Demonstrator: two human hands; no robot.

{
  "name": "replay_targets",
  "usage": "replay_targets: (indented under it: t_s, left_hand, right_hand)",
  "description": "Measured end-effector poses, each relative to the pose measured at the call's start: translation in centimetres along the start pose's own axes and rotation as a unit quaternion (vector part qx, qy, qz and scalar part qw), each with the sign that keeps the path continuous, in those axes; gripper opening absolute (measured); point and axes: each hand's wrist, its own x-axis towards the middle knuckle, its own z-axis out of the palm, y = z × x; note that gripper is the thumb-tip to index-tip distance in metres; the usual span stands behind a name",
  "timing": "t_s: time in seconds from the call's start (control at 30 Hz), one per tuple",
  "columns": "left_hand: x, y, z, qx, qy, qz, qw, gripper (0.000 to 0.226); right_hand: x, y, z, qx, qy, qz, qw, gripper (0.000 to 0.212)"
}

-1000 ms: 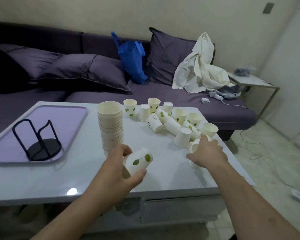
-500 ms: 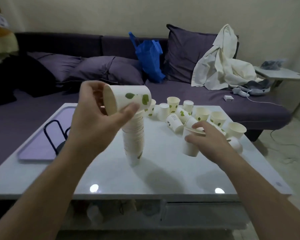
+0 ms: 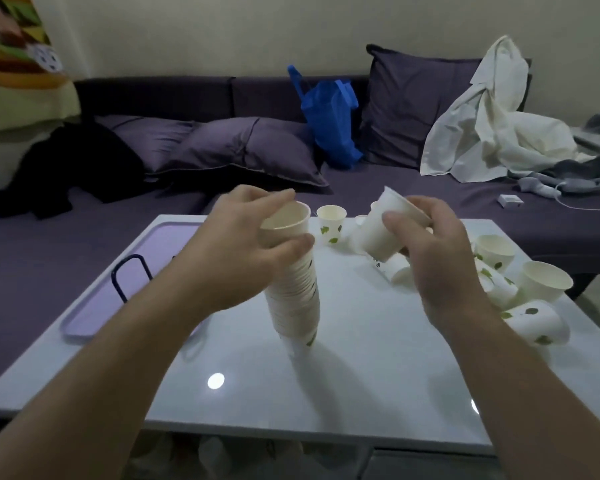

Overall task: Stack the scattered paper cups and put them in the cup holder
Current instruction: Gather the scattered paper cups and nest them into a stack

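Paper cup stack [image 3: 297,299] stood on the bench [image 3: 378,368], left hand [image 3: 243,244] clamped on its top; right hand [image 3: 430,251] gripped a tilted cup [image 3: 381,230], hiding cups behind; cup holder [image 3: 130,275] mostly hidden left of the stack.

The paper cups [image 3: 331,225] are cream-white with scattered green leaf prints, the surface [image 3: 361,368] is glossy pale grey-white, the tray [image 3: 84,320] lilac, the cup holder [image 3: 129,276] black wire, the sofa [image 3: 413,199] dark purple, the bag [image 3: 329,116] bright blue.
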Motion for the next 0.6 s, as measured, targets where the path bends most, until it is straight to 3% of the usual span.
replay_targets:
  t_s: [0.1,0.2,0.33,0.4,0.5,0.6]
  left_hand:
    - [-0.3,-0.6,0.9,-0.002,-0.024,-0.017,1.0,0.087]
    - [-0.7,-1.4,1.9,-0.094,-0.026,-0.061,0.993,0.094]
    - [-1.1,-2.2,2.5,-0.193,-0.02,-0.083,0.977,0.089]
    - [-1.4,-2.5,2.7,-0.209,-0.024,-0.088,0.974,0.086]
    - [-1.9,-3.1,2.9,-0.18,-0.035,-0.101,0.978,0.091]
    - [-2.5,-3.6,3.0,-0.162,-0.06,-0.12,0.978,0.09]
  right_hand:
    - [0.5,-1.6,1.5,0.042,-0.026,-0.053,0.997,0.049]
    - [0.3,-3.2,2.9,0.065,-0.06,-0.12,0.989,0.052]
    - [-0.4,-3.8,4.9,0.037,-0.141,-0.172,0.974,0.051]
    - [-0.5,-3.0,5.4,-0.042,-0.179,-0.193,0.964,0.06]
    - [-1.0,-2.2,5.2,-0.159,-0.256,-0.178,0.937,0.075]
    - [-1.3,-2.3,4.3,-0.078,-0.28,-0.122,0.949,0.061]
